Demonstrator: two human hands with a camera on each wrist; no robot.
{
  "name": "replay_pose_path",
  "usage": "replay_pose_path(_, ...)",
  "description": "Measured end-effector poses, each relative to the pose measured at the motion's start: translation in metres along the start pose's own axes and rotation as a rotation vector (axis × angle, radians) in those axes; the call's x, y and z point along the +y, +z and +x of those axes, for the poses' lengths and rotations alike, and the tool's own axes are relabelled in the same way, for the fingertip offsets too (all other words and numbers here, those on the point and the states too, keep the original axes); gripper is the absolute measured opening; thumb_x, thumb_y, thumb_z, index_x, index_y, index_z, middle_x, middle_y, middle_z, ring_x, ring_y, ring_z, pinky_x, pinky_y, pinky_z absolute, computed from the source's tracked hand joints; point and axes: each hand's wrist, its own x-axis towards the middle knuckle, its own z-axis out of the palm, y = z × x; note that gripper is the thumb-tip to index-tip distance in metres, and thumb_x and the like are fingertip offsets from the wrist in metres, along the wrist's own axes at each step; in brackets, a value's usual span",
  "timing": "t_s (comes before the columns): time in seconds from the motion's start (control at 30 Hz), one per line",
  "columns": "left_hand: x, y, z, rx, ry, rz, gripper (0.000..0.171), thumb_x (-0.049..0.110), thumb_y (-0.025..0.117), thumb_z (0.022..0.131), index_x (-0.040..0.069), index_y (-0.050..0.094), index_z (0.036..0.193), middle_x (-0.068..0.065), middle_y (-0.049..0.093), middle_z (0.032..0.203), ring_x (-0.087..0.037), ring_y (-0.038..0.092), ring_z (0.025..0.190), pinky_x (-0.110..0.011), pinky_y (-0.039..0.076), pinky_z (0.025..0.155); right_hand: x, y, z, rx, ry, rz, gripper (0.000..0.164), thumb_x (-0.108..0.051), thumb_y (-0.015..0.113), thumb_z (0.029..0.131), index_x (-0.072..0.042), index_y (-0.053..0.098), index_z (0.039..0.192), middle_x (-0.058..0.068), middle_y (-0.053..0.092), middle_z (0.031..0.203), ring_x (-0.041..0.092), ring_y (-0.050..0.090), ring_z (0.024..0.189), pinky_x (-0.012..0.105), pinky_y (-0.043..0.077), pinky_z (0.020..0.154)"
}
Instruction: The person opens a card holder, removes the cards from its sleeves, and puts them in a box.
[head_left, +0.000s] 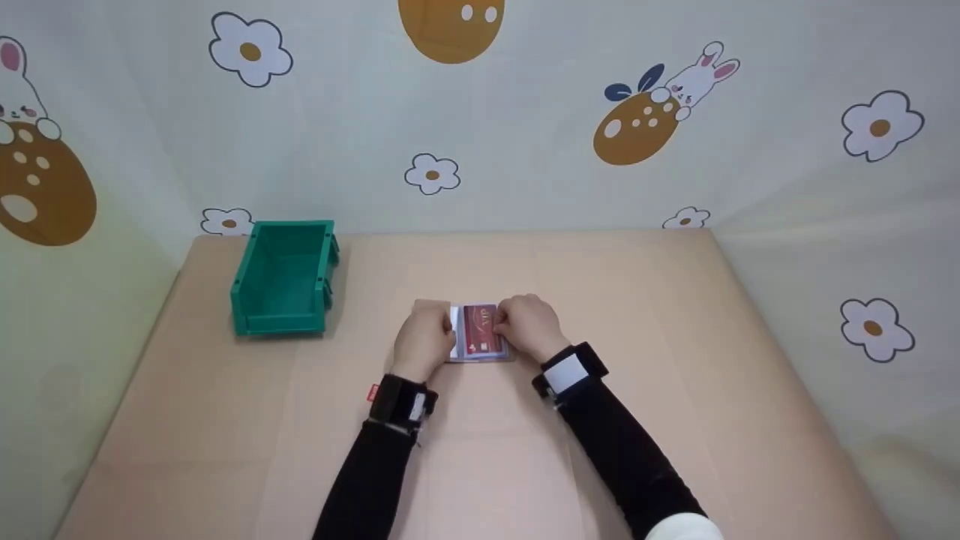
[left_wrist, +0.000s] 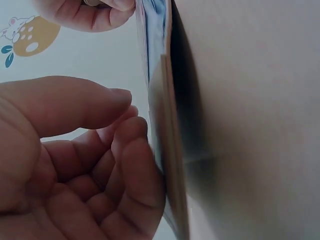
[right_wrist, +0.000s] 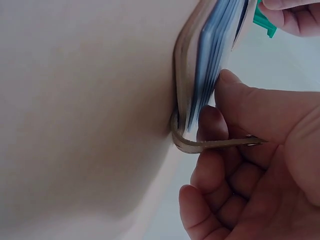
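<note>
A brown card holder (head_left: 433, 303) lies spread open on the table between both hands, its clear plastic sleeves (right_wrist: 212, 50) stacked inside. A red card (head_left: 478, 330) faces up in the sleeves on the right side. My left hand (head_left: 424, 341) rests on the left cover, backs of its loosely bent fingers against it and nothing between thumb and forefinger. With thumb and forefinger, my right hand (head_left: 531, 326) pinches the right edge of the sleeves. A narrow strap (right_wrist: 215, 145) from the cover sticks out among the right fingers.
An open green plastic bin (head_left: 281, 289) stands at the back left of the beige table (head_left: 495, 465). Behind and beside the table hang pale curtains (head_left: 525, 112) printed with flowers and rabbits. At the lower right edge is a white rounded shape (head_left: 684, 527).
</note>
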Motion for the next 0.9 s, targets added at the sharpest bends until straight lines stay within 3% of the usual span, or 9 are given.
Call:
replay_pose_path(0.2,0.003,0.006,0.006,-0.024,0.029,0.012,0.014,0.001,0.067,0.081,0.006,0.058,0.072,-0.004,0.058,0.068,-0.022,0.053,0.061,-0.036,0.045,0.058,0.0,0.0,-0.001,0.009,-0.01,0.003,0.013,-0.021,0.079,0.083,-0.013,0.07,0.077,0.004,0.068,0.081,0.027,0.062,0.083,0.042,0.05,0.074)
replay_pose_path(0.9,0.01,0.016,0.012,-0.069,-0.146,0.037,0.023,0.018,0.069,0.087,0.008,0.057,0.07,-0.005,0.057,0.069,-0.023,0.055,0.064,-0.037,0.043,0.055,0.0,-0.001,0.0,0.0,0.006,-0.007,0.014,-0.021,0.079,0.081,-0.012,0.07,0.076,0.006,0.068,0.082,0.028,0.061,0.081,0.043,0.049,0.073)
